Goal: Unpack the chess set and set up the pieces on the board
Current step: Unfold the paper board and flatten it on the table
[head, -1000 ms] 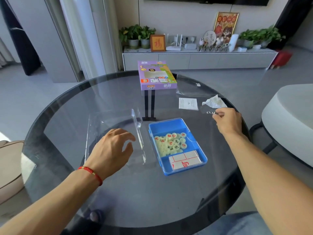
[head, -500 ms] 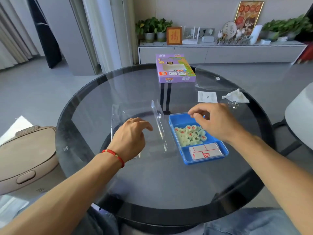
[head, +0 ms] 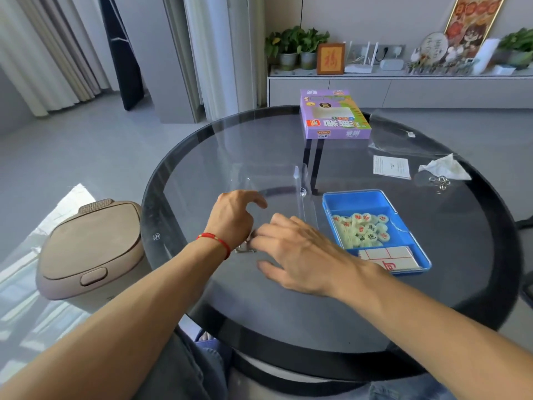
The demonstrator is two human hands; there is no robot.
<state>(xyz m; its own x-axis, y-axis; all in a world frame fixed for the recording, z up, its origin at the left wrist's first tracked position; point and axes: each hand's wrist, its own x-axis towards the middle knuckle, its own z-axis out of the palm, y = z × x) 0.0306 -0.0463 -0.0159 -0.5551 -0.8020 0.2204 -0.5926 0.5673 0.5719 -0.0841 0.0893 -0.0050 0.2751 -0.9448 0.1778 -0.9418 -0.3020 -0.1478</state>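
Risk of knocking the clear lid (head: pixel 271 194) off the bench (head: pixel 461 284): left hand (head: pixel 233 217) loosely curled on it, right hand (head: pixel 300 255) spread flat just beside, grip unclear.

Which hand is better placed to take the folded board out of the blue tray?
Probably the right hand: its forearm already lies beside the folded board in the blue tray. The left hand is farther away.
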